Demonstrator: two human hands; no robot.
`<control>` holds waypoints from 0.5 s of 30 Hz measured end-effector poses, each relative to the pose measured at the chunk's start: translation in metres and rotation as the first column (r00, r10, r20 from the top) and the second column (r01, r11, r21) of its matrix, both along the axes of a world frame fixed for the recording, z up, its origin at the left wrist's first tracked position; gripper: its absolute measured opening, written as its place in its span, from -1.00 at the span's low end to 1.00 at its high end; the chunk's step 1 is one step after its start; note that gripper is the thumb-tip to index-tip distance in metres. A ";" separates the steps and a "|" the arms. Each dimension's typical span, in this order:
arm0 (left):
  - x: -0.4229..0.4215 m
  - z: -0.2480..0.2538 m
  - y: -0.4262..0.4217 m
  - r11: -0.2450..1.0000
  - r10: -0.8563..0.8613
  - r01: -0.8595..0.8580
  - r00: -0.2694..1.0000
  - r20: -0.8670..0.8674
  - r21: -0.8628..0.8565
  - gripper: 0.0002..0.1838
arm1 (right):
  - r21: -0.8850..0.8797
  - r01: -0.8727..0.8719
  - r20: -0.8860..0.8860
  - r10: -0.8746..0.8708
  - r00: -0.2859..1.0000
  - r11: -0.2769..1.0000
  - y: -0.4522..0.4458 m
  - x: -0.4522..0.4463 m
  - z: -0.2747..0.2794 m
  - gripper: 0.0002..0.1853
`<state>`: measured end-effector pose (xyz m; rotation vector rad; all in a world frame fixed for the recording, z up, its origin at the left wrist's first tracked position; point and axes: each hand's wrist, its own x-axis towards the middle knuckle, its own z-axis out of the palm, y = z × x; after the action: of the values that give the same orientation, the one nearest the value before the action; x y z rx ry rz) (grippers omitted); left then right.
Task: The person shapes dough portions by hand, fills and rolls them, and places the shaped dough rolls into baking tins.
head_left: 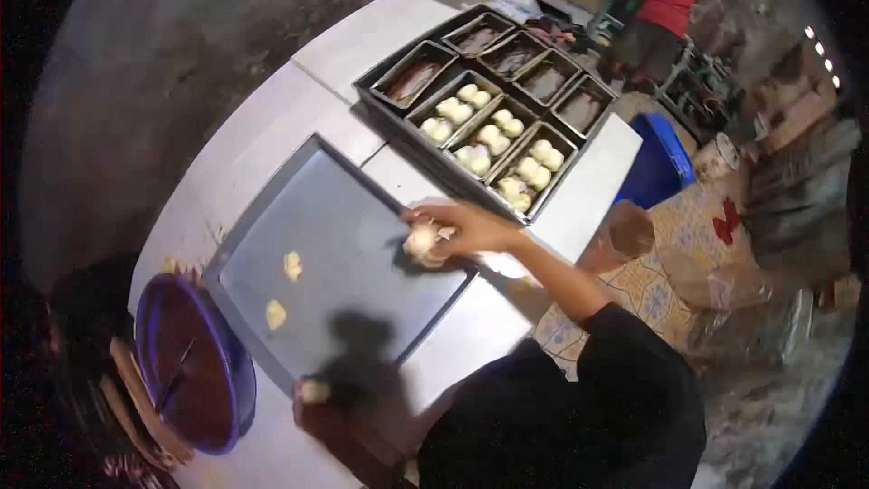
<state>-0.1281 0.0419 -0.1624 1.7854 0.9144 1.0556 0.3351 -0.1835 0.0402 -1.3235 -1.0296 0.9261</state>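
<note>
Over the tray (317,208), at right, the right hand (460,228) grasps dough (422,241), best cradled gently; nearer, the left hand (315,411) grips a pale piece (314,391).

Around the grey tray (299,199) on the white surface (235,163), the right hand (466,226) holds dough (422,243) at three o'clock; the dim left hand (319,414), at six, seems to hold a smaller piece (314,391). Dough-filled tins (514,149) stand at two o'clock, a purple-rimmed tub (240,376) at eight.
</note>
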 end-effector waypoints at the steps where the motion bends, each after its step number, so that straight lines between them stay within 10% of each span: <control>1: 0.028 0.065 -0.031 0.928 0.005 0.009 0.999 -0.036 0.373 -0.72 | -0.029 0.103 0.031 -0.102 0.994 0.994 -0.024 0.034 0.017 -0.36; 2: 0.046 0.088 -0.052 0.928 -0.019 0.027 1.000 -0.024 0.373 -0.72 | -0.198 0.370 0.361 -0.283 0.888 0.908 -0.045 0.071 0.026 -0.36; 4: 0.078 0.111 -0.078 0.854 0.191 0.281 0.615 0.765 -0.439 -0.71 | -0.149 0.501 0.095 -0.491 0.866 0.853 -0.078 0.145 0.042 -0.51; 7: 0.102 0.121 -0.082 0.838 0.194 0.204 0.755 0.627 -0.505 -0.70 | -0.084 0.757 0.317 -0.702 0.637 0.648 -0.103 0.242 0.037 -0.66; 12: 0.122 0.112 -0.091 0.836 0.129 0.165 0.868 0.479 -0.523 -0.69 | -0.265 0.747 0.567 -0.528 0.632 0.610 -0.100 0.323 -0.012 -0.48; 13: 0.124 0.111 -0.093 0.833 0.125 0.163 0.876 0.466 -0.528 -0.68 | -0.077 0.796 0.769 -0.473 0.431 0.600 -0.100 0.326 -0.036 -0.37; 15: 0.127 0.109 -0.093 0.830 0.126 0.154 0.885 0.448 -0.537 -0.68 | -0.018 0.803 0.680 -0.581 0.447 0.596 -0.096 0.344 -0.076 -0.29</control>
<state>-0.0009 -0.0513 -0.0530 0.9807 0.7923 1.0096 0.6793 -0.2791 -0.0359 -2.2205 -0.6295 -0.0420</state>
